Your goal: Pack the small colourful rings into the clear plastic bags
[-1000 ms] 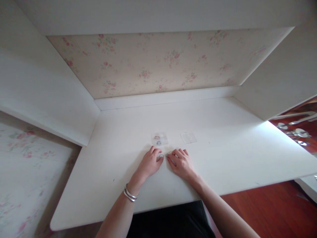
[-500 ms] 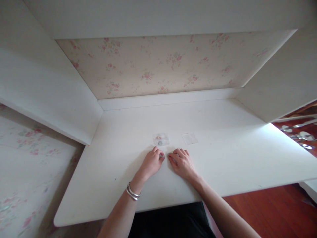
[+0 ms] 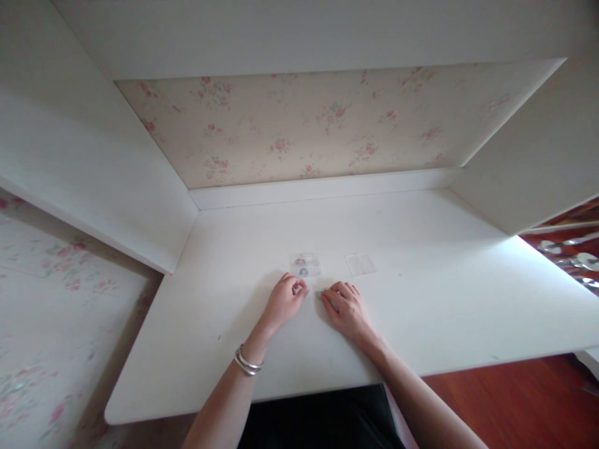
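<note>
On the white desk point(image 3: 412, 312), my left hand point(image 3: 286, 300) is in a pinch, thumb against forefinger; whatever is between the fingertips is too small to name. My right hand point(image 3: 345, 307) rests on the desk with its fingers closed on a small greenish-grey piece point(image 3: 319, 294), mostly covered by the fingers. Just beyond my left hand lies a small clear plastic box point(image 3: 313, 264) with compartments, holding a few small round pieces point(image 3: 302, 271). A flat clear lid point(image 3: 360, 264) lies to its right, beyond my right hand.
White side panels point(image 3: 126, 162) and an overhead shelf point(image 3: 327, 37) frame the desk, with flowered wallpaper point(image 3: 304, 125) behind. A small dark speck point(image 3: 219, 337) lies left of my left forearm. Shiny metal parts point(image 3: 568, 249) stand past the desk's right edge.
My left hand has shifted slightly left and away from the right hand, and its fingertips have come up into a pinch. The right hand has barely moved. The view has shifted slightly.
</note>
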`<state>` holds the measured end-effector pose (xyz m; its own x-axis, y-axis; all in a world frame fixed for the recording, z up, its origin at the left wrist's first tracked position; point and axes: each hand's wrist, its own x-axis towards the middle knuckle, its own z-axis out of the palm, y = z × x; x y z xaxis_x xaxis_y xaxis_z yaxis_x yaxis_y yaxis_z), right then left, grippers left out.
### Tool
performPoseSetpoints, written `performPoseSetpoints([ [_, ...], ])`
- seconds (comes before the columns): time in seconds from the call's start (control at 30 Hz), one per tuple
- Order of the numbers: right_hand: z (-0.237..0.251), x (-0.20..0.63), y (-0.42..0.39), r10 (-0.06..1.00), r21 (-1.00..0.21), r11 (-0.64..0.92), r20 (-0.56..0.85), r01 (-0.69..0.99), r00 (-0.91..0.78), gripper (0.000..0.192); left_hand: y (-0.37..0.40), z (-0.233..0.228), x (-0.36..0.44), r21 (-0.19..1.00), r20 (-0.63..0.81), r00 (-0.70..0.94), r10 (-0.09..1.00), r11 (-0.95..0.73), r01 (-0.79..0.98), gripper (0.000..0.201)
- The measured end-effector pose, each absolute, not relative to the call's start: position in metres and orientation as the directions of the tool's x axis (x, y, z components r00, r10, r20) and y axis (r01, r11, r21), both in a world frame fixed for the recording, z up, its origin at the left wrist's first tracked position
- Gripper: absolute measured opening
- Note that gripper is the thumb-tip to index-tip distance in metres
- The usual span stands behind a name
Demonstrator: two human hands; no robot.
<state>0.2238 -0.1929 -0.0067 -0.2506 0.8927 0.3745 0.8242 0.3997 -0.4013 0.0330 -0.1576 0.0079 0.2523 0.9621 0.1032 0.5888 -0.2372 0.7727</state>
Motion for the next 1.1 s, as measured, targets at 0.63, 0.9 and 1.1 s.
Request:
performPoseSetpoints([
  [0.63, -0.014, 0.228, -0.190, 0.906, -0.524, 0.323, 0.411, 0.788, -0.098, 0.022, -0.153, 0.003, 0.031, 0.728, 0.239, 0.073, 0.968, -0.228, 0.646, 0.019],
  [0.9, 0.001, 0.213, -0.160, 0.887, -0.519, 0.334, 0.455, 0.787, -0.076, 0.022, -0.186, 0.009, 0.043, 0.613, 0.167, 0.378, 0.911, -0.396, 0.683, 0.017],
  [1.1, 0.000, 0.205, -0.139, 0.894, -0.475, 0.337, 0.433, 0.813, -0.117, 0.019, -0.189, 0.012, 0.048, 0.457, 0.141, 0.462, 0.876, -0.471, 0.754, 0.020],
])
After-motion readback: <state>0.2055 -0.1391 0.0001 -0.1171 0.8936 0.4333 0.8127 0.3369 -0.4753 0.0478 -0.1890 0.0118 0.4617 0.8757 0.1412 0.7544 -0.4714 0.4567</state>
